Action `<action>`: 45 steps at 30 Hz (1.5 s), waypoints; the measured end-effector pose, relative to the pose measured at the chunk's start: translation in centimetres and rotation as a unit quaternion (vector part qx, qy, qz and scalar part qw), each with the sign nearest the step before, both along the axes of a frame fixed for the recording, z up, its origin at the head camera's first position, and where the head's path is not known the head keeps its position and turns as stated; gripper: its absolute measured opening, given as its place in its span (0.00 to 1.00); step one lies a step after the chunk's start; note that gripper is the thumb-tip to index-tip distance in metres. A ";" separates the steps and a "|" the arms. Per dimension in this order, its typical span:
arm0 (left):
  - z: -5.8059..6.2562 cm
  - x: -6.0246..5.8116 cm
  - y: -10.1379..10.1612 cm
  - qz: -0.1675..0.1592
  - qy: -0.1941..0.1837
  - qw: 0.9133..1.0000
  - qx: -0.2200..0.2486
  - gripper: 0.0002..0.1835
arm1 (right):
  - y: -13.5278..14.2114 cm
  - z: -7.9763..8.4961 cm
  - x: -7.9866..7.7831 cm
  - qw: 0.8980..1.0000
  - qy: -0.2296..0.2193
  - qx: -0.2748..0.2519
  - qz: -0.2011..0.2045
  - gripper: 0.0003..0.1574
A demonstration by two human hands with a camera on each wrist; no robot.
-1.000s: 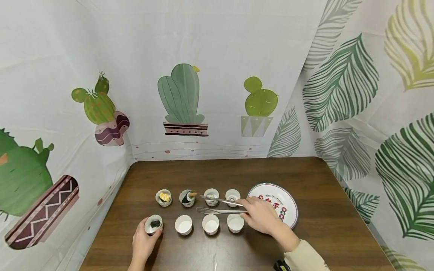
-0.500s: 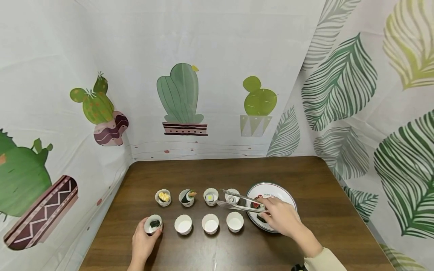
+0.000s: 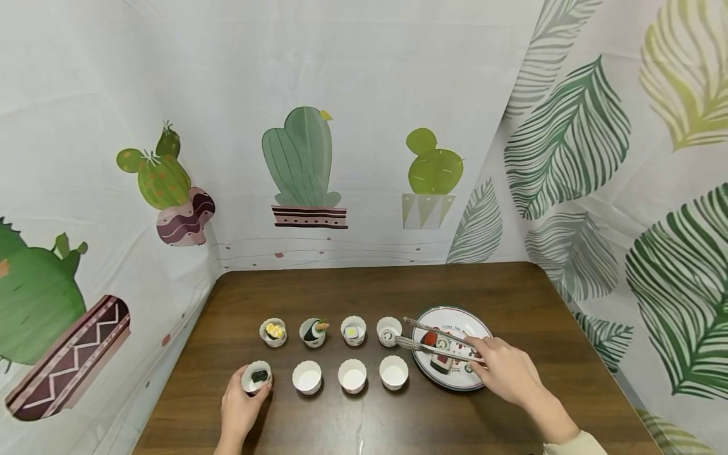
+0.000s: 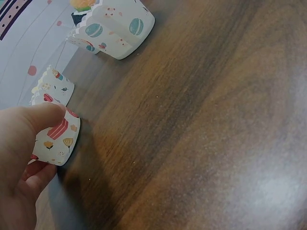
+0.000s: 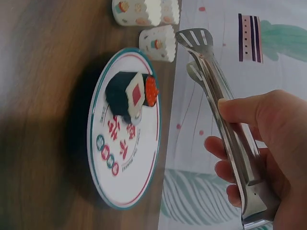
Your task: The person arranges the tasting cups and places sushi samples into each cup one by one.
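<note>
My left hand (image 3: 239,404) grips a small paper cup (image 4: 64,139) at the front left, its thumb against the near wall; a dark piece (image 3: 260,376) lies inside. My right hand (image 3: 506,370) holds metal tongs (image 5: 225,115), thumb on one arm and fingers round the other. The slotted tips stand apart with nothing between them, in front of the left rim of a white plate (image 3: 455,316) in the head view. On the plate sit a square sushi roll (image 5: 136,93) wrapped in dark seaweed, a red-topped sushi piece (image 5: 150,91) and a small round roll (image 3: 442,344).
Behind stand cups with a yellow-topped piece (image 3: 275,330), a cone hand roll (image 3: 314,331), a white piece with a yellow centre (image 3: 352,332) and a small round roll (image 3: 389,335). In the front row are three more cups, the rightmost cup (image 3: 394,374) near the plate.
My right hand and the tongs have moved right, from over the cups to over the plate, uncovering the sushi there. The left hand keeps its grip on the cup.
</note>
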State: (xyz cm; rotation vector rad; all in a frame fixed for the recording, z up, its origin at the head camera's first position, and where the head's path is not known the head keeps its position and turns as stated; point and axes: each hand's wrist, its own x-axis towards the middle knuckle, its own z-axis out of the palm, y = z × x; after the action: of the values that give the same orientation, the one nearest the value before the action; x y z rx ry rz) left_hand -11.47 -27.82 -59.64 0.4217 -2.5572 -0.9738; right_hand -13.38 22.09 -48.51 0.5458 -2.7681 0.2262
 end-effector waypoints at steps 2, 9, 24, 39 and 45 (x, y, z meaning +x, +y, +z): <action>0.0 0.0 0.0 -0.001 -0.002 1.000 0.000 0.34 | 0.5 0.0 0.1 1.000 0.002 0.002 -0.005 0.25; -0.1 -0.1 -0.1 0.000 -0.003 1.000 -0.001 0.35 | 2.0 -0.2 0.9 1.000 -0.007 0.007 -0.021 0.24; -0.1 0.0 -0.1 0.002 -0.013 1.000 0.001 0.35 | 4.3 -1.2 2.7 0.998 -0.036 0.025 -0.050 0.26; -0.1 -0.1 -0.1 0.001 -0.019 1.000 0.001 0.35 | 4.7 -0.8 3.1 0.997 -0.037 0.044 -0.047 0.23; -0.1 -0.1 -0.1 0.002 -0.023 1.000 0.004 0.35 | 4.6 -0.7 3.0 0.998 -0.014 0.055 -0.035 0.23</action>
State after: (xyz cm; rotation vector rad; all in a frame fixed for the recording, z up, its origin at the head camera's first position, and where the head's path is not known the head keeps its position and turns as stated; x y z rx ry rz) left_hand -11.57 -27.97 -59.75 0.4558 -2.5947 -0.9833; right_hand -10.37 26.71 -49.24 0.4751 -2.8344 0.0679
